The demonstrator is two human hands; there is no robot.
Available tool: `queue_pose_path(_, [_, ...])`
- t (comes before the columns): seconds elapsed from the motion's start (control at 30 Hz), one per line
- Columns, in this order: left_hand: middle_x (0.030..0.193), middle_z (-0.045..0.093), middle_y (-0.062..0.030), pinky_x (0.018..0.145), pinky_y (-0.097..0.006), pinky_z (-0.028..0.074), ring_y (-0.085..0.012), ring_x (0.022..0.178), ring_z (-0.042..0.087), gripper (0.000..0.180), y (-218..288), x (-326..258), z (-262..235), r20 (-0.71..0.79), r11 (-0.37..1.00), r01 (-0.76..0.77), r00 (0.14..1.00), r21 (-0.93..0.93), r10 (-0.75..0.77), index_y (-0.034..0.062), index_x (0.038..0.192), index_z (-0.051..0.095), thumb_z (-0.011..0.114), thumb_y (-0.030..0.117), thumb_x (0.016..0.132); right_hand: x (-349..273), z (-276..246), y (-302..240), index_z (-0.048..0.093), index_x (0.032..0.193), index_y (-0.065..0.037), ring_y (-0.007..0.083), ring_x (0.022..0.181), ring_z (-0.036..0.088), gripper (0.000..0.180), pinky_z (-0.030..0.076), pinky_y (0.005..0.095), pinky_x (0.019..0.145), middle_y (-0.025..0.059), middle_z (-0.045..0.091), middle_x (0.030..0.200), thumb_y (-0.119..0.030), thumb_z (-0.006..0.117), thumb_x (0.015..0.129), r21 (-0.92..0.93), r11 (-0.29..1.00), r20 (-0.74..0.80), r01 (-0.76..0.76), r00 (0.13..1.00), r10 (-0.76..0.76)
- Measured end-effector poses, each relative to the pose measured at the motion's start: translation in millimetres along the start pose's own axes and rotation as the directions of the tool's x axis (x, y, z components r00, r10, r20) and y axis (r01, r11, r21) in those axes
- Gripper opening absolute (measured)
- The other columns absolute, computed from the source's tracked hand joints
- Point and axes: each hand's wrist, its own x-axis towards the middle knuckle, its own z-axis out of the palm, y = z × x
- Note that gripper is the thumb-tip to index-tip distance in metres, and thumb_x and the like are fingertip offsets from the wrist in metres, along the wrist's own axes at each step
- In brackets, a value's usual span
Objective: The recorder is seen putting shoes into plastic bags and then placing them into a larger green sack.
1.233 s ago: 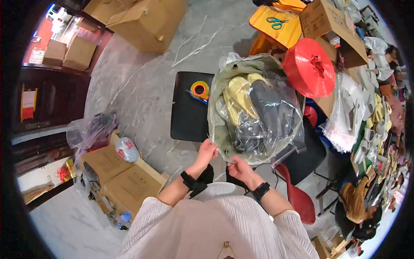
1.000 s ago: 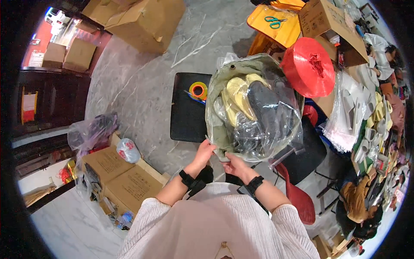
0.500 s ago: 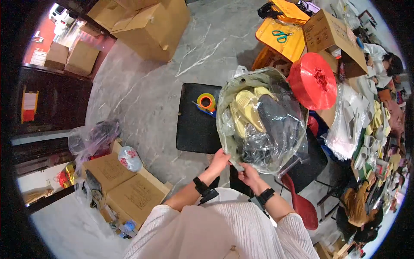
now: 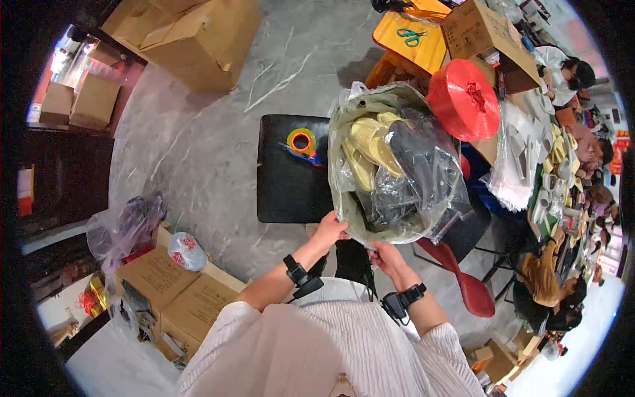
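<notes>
Person holding a large clear plastic bag (image 4: pixel 397 172) by its lower edge, seen from the head camera. The left hand (image 4: pixel 329 231) pinches the bag's edge at about 7 o'clock of the bag, its grip closed on the film; the right hand (image 4: pixel 387 257) is clamped on the same edge at about 6 o'clock. The bag sits just right of centre, raised above the black stool (image 4: pixel 291 172), and is packed with pale yellow slippers (image 4: pixel 367 149) and dark slippers (image 4: pixel 413 159) in wrappers.

On the stool, at 9 o'clock of the bag, lies an orange tape roll (image 4: pixel 302 141). A red twine spool (image 4: pixel 464 99) stands at 2 o'clock, touching or just beside the bag. Cardboard boxes (image 4: pixel 178 294) lie on the floor at 8 o'clock of the frame; scissors (image 4: pixel 411 36) rest on a yellow stool (image 4: pixel 413 41) at 12 o'clock.

Step in hand, by judgement: gathering the bag's open edge between both hands. The next move likely calls for drawing the two pinches together without spilling the contents.

Against the frame 0.5 s earlier, the bag and both hands hold nearly the same pose; against 1.2 s earlier, the bag has been lifted and drawn closer to the body.
</notes>
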Motion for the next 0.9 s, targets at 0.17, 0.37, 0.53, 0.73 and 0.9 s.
queue_pose_path(0.17, [0.096,0.061,-0.0061,0.063,-0.03,0.054,-0.0169,0.077,0.062,0.024,14,12,4,0.067,0.994,-0.082,0.994,-0.075,0.087,0.0041,0.112,0.05,0.052,0.002,0.088,11,19,3,0.051,0.082,-0.008,0.0079,0.048,0.037,0.014,0.024,0.0219,0.041,-0.0004,0.046,0.062,-0.017,0.05,0.093,0.271,0.957,0.116,-0.106,0.99,0.077])
queue_pose_path(0.37, [0.091,0.061,-0.0026,0.063,-0.025,0.049,-0.0111,0.074,0.058,0.026,34,12,-8,0.019,0.959,-0.133,0.991,0.251,0.133,0.0047,0.115,0.051,0.05,0.004,0.09,21,76,8,0.055,0.092,-0.003,0.0077,0.051,0.038,0.018,0.028,0.0203,0.041,0.0003,0.047,0.067,-0.015,0.043,0.095,0.379,0.911,0.176,-0.161,0.979,0.1])
queue_pose_path(0.53, [0.096,0.064,-0.0025,0.068,-0.027,0.048,-0.0114,0.077,0.059,0.023,45,7,-58,-0.021,0.983,-0.126,0.991,0.136,0.13,0.0048,0.11,0.057,0.054,0.01,0.087,27,84,-13,0.052,0.09,-0.006,0.0083,0.053,0.04,0.014,0.031,0.02,0.041,0.0007,0.049,0.07,-0.019,0.048,0.094,0.301,0.939,0.268,-0.168,0.96,0.086])
queue_pose_path(0.73, [0.097,0.059,-0.0155,0.078,-0.045,0.047,-0.0368,0.089,0.054,0.026,13,-14,-65,0.315,0.164,-0.429,0.829,0.888,0.462,0.0037,0.094,0.064,0.064,0.018,0.072,29,91,-19,0.051,0.09,-0.007,0.0088,0.053,0.04,0.015,0.032,0.0203,0.04,0.0006,0.047,0.069,-0.021,0.049,0.094,0.324,0.919,0.271,-0.224,0.953,0.136])
queue_pose_path(0.9, [0.093,0.057,-0.0111,0.08,-0.043,0.046,-0.0328,0.095,0.053,0.013,6,-12,-64,0.286,0.094,-0.427,0.737,0.899,0.612,0.006,0.085,0.067,0.061,0.013,0.076,36,94,-21,0.049,0.084,-0.008,0.0095,0.052,0.04,0.017,0.031,0.0206,0.04,-0.0002,0.046,0.067,-0.022,0.049,0.094,0.335,0.909,0.305,-0.248,0.941,0.144])
